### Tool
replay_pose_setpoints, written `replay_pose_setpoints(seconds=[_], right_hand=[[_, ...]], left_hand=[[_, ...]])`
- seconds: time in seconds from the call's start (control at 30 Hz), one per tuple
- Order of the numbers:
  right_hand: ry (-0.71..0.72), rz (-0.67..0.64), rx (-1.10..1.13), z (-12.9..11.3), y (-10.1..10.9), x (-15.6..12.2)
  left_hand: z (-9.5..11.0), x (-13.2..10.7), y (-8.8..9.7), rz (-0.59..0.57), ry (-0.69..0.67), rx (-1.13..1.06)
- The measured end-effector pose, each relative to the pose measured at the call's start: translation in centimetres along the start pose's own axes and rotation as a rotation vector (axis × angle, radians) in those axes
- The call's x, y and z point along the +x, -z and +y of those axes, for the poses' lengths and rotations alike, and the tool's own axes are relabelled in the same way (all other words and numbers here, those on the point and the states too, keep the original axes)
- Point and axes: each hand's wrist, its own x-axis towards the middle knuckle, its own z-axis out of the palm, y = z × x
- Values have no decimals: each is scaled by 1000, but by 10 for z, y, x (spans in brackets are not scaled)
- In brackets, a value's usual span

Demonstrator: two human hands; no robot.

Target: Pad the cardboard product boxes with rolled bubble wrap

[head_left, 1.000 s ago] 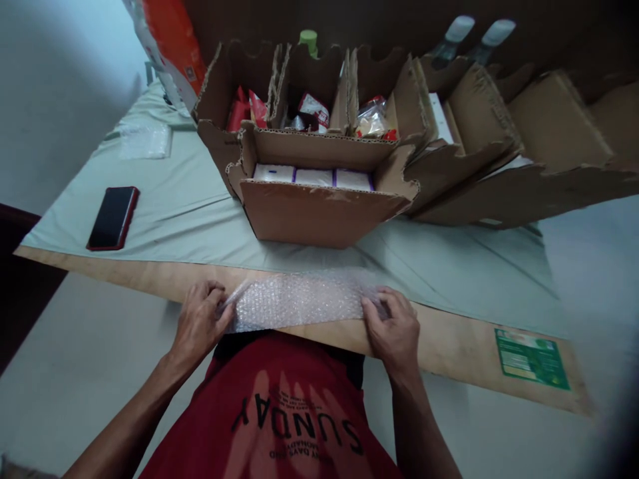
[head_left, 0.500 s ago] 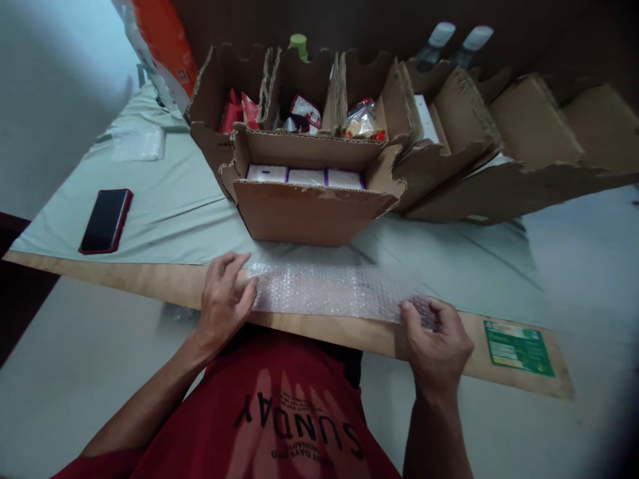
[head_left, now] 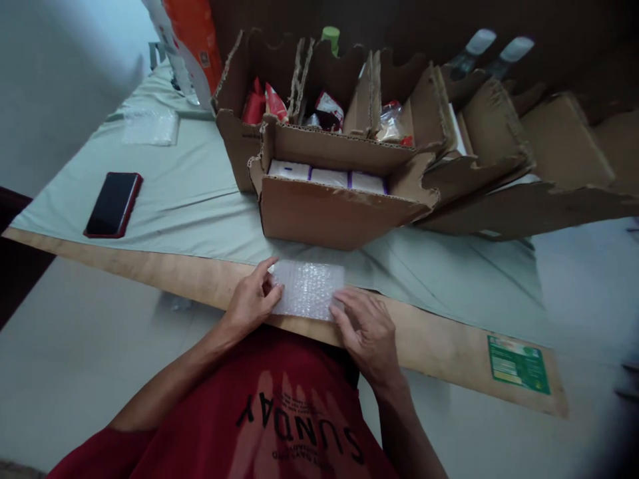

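Note:
A strip of clear bubble wrap (head_left: 307, 289), doubled over into a short rectangle, lies along the front edge of the table. My left hand (head_left: 252, 296) grips its left end, thumb on the near side and index finger at the far corner. At the right end, my right hand (head_left: 367, 326) holds the folded edge with thumb and fingers curled in. Some of the right fingertips are hard to make out against the wrap.
Behind the wrap stands a cardboard bin (head_left: 319, 216) with white packs, backed by several cardboard compartments holding packets. A phone (head_left: 113, 204) and folded bubble wrap (head_left: 150, 126) lie left. A green label (head_left: 519, 363) is on the wooden edge (head_left: 434, 329) at right.
My right hand has moved left toward my left hand, and the long strip of bubble wrap is now folded to about half its length. The view has shifted slightly.

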Motion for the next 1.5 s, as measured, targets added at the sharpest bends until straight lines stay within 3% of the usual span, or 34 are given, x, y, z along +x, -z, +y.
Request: replay_pose_setpoints(seconds=[0.07, 0.23, 0.47, 0.6, 0.67, 0.77, 0.9, 1.03, 1.27, 1.4, 1.5], right_hand=[[32, -40, -116, 11, -4, -2], [69, -165, -278, 21, -24, -6], [60, -230, -329, 24, -31, -6], [43, -211, -175, 32, -19, -2], [-21, -117, -100, 40, -11, -1], [-165, -41, -198, 52, -5, 2], [-245, -150, -291, 51, -16, 9], [-304, -64, -57, 39, -26, 7], [-591, 48, 346, 36, -25, -9], [-561, -17, 455, 38, -19, -14], [-383, -161, 355, 35, -10, -16]], left_hand=[[-3, 0, 4, 17, -13, 187], [-1, -1, 11, -67, 30, 549], [11, 1, 7, -154, 49, 717], [8, -1, 14, -135, 10, 664], [3, -6, 22, -29, 7, 612], [-3, -13, 33, 121, 55, 603], [-2, -13, 28, 64, 88, 679], [1, -10, 16, 11, 16, 664], [-9, -17, 11, 99, 24, 260], [-16, -19, 9, 100, -36, 186], [-18, -23, 9, 70, -150, 218]])
